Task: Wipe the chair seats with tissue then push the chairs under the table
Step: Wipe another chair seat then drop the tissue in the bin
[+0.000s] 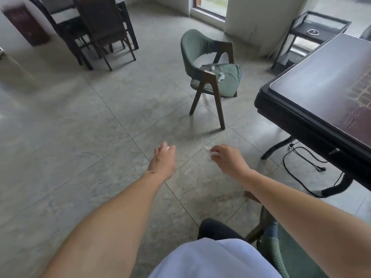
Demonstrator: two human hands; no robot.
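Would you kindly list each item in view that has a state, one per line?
Green chair: upright, pulled out, away from the table.
Crumpled tissue: lying on that chair's seat.
Left hand: fingers closed around a white tissue piece.
Right hand: fingers pinching a white tissue piece.
Power cord: loose on the floor.

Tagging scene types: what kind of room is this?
Probably a home dining or games room: a square dark table with a green chair pulled out, dark dining chairs at a second table, tiled floor.
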